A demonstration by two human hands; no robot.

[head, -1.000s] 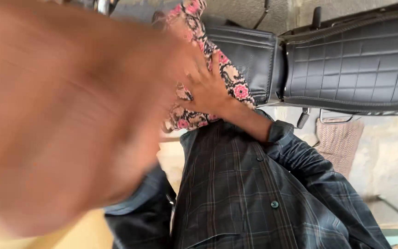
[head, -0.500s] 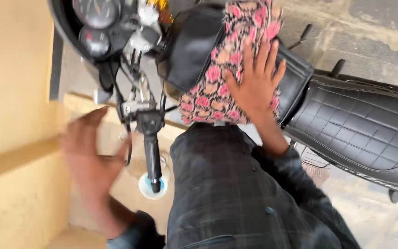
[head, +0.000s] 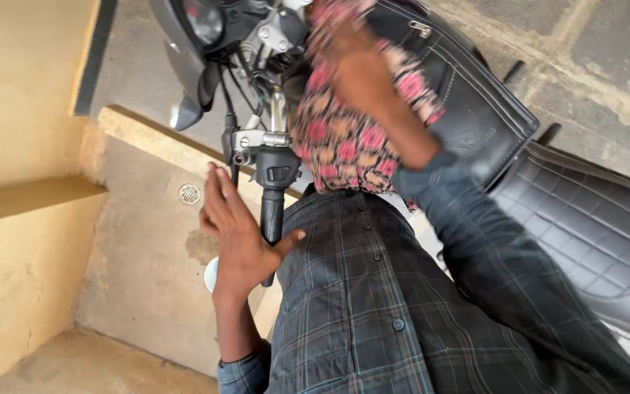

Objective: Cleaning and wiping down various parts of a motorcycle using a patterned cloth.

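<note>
I look down at a parked motorcycle. My left hand (head: 238, 233) is open, fingers apart, right beside the black left handlebar grip (head: 272, 211), its thumb under the grip's end. My right hand (head: 359, 69) presses flat on a pink floral cloth (head: 344, 138) that lies over the fuel tank. The cloth covers the tank beneath a black tank bag (head: 468, 95). My dark plaid shirt (head: 373, 314) fills the lower middle.
The quilted black seat (head: 592, 219) runs to the right. The instrument cluster (head: 205, 22) and cables sit at the top. A yellow wall (head: 16, 95) and a concrete ledge (head: 154, 138) stand on the left, with a round floor drain (head: 189, 193) and paved ground behind.
My left hand has come in from the left and now sits against the handlebar grip. My right hand has slid up the floral cloth toward the handlebars. The view shifted toward the front.
</note>
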